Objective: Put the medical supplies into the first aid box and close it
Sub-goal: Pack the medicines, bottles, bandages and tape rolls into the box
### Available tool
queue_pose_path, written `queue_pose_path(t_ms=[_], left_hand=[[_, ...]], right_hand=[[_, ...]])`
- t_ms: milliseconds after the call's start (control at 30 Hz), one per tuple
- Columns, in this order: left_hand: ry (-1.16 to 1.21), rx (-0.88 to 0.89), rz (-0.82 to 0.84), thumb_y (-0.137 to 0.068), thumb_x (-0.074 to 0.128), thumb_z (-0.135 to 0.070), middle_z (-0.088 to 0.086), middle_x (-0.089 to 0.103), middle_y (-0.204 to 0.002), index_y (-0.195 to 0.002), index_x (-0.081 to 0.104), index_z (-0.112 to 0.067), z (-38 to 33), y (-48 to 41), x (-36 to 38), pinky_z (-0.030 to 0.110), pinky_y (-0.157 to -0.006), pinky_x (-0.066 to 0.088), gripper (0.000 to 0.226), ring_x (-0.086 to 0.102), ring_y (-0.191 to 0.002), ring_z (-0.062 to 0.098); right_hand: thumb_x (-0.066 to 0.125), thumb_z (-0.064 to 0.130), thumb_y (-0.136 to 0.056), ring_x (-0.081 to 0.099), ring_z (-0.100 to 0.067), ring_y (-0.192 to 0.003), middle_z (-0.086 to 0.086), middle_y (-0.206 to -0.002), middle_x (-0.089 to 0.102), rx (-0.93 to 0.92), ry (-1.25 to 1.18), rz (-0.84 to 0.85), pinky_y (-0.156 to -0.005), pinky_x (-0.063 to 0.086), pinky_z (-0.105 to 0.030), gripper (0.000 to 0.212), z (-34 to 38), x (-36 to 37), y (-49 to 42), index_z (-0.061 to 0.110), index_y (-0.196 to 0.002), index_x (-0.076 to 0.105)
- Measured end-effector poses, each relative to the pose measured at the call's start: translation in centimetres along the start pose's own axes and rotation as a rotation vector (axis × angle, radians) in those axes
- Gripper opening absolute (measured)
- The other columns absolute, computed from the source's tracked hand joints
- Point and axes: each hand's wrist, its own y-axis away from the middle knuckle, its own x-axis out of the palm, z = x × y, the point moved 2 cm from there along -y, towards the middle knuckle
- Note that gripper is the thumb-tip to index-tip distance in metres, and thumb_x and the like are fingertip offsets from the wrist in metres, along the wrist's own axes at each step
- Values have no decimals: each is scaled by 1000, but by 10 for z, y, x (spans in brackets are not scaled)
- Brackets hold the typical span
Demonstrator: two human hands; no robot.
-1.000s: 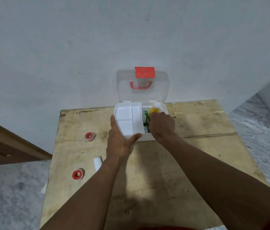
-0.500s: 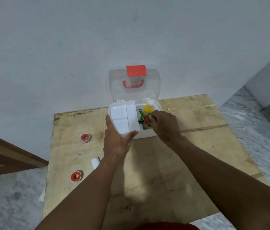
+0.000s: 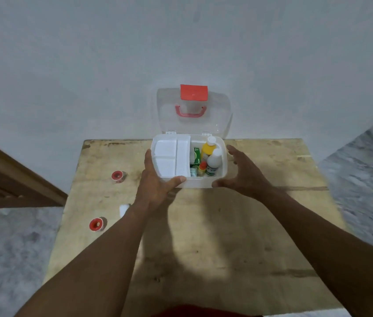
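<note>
The white first aid box [image 3: 200,183] stands at the table's far edge, its clear lid [image 3: 217,115] with red latch and handle upright against the wall. A white divider tray [image 3: 171,159] fills its left half. The right half holds a yellow bottle [image 3: 208,148], a white bottle [image 3: 214,163], a green pack [image 3: 195,157] and a small red-capped bottle [image 3: 202,168]. My left hand [image 3: 155,186] grips the box's front left corner, thumb on the rim. My right hand [image 3: 243,175] hovers open beside the box's right end, holding nothing.
Two red tape rolls [image 3: 117,175] [image 3: 96,224] and a small white roll [image 3: 124,210], partly hidden by my left forearm, lie on the left of the wooden table [image 3: 226,236]. A white wall rises right behind the box. Floor drops off on both sides.
My right hand has come out of the box, leaving the bottles inside, and now spreads open beside its right end. My left hand stays on the box.
</note>
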Motion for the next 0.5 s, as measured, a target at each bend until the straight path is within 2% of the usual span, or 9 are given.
queue_pose_path(t_ms=[67, 167, 267, 400, 500], left_hand=[[15, -12, 2, -67, 89, -29, -28, 49, -119, -142, 26, -26, -1, 0, 0, 5, -78, 47, 98, 48, -106, -20], [17, -46, 24, -65, 87, -36, -28, 48, -125, -143, 25, -30, -4, 0, 0, 18, -88, 50, 99, 48, -114, -13], [-2, -61, 20, -66, 86, -35, -26, 46, -129, -144, 25, -29, -3, 0, 1, 16, -89, 48, 100, 47, -117, -12], [-34, -61, 13, -67, 86, -35, -12, 44, -137, -146, 24, -27, -4, 0, 2, 22, -96, 46, 101, 45, -126, 3], [-54, -67, 18, -66, 86, -38, -8, 44, -138, -144, 26, -26, -5, -1, 2, 29, -99, 47, 99, 44, -127, 10]], right_hand=[[93, 48, -55, 50, -9, -120, 17, -135, 50, -49, -19, 48, -104, 43, -36, 102, -6, 2, -12, 29, -141, 40], [90, 65, -47, 53, -14, -127, 11, -138, 53, -115, -89, 99, -102, 49, -46, 113, -20, 11, -28, 32, -141, 37], [91, 61, -50, 50, -16, -130, 7, -142, 48, -203, -123, 90, -105, 47, -46, 118, -28, 18, -39, 26, -146, 31], [82, 70, -55, 44, -20, -133, 1, -144, 42, -204, -137, 62, -107, 43, -48, 122, -40, 30, -42, 19, -149, 23], [79, 69, -59, 43, -21, -132, -1, -143, 42, -205, -154, 48, -108, 42, -49, 118, -45, 34, -44, 18, -149, 22]])
